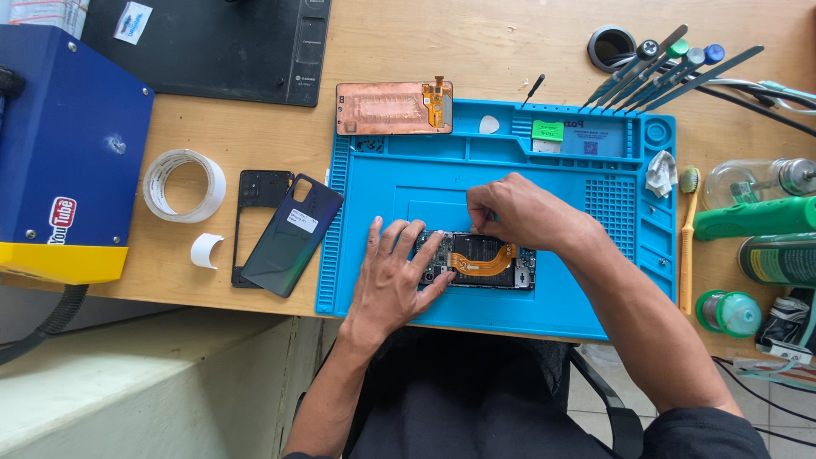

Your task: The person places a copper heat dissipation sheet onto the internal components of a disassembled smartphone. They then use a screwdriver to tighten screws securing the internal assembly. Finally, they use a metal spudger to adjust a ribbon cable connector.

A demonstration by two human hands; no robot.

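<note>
**Tiny work on the open phone**

My left hand lies flat, grip apart, on the open black phone with the orange ribbon, in the middle of the blue rubber mat on the wooden table. My right hand pinches, grip together, at its top edge. I would press steady and pull gently.

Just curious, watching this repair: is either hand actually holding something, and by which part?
The left hand presses flat on the opened phone's left end. The right hand pinches at its top edge; what it pinches cannot be told.
</note>
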